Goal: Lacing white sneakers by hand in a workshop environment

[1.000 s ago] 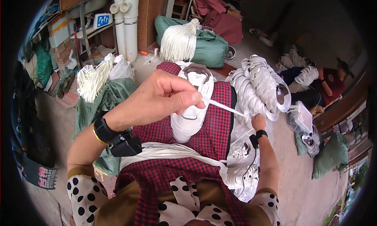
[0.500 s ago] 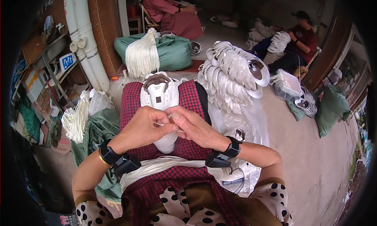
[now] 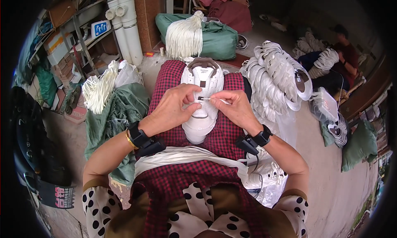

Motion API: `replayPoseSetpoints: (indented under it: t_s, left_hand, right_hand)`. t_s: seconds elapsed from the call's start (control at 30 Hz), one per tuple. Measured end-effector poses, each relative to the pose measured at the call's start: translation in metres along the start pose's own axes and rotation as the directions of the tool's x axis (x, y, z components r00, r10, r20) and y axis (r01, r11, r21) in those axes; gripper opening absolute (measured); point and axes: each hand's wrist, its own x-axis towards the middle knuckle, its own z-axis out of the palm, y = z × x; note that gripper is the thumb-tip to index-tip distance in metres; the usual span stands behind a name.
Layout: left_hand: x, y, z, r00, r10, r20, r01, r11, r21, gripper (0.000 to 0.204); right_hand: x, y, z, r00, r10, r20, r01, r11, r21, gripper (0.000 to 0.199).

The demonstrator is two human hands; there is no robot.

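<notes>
White shoe (image 3: 196, 130) on checked cloth (image 3: 165, 79) over the wearer's lap, sole down. Toe points toward the wearer, collar away; long axis runs near to far, with the toe end slightly left of the collar. Left hand (image 3: 170, 106) to the left of the shoe, fingertips above its middle; thumb and forefinger curled with a modest gap, nothing seen between them. Contact with the shoe: cannot tell. Right hand (image 3: 236, 109) to the right, thumb and forefinger pinching a white lace (image 3: 206, 98), its end directed leftward at a dark slot (image 3: 201, 98) on the tongue.
</notes>
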Motion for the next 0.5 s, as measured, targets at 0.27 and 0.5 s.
replayPoseSetpoints:
  t_s: [0.27,0.5]
  left_hand:
    - [-0.007,-0.029,0.007,0.973,0.226,-0.048,-0.217,0.964,0.154,0.036]
    - [-0.005,-0.033,0.005,0.973,0.231,-0.02,-0.225,0.961,0.159,0.033]
  right_hand:
    - [0.005,0.004,0.003,0.995,-0.101,-0.028,0.093,0.977,-0.191,0.017]
    - [0.009,0.011,0.003,0.986,-0.149,-0.072,0.131,0.968,-0.213,0.014]
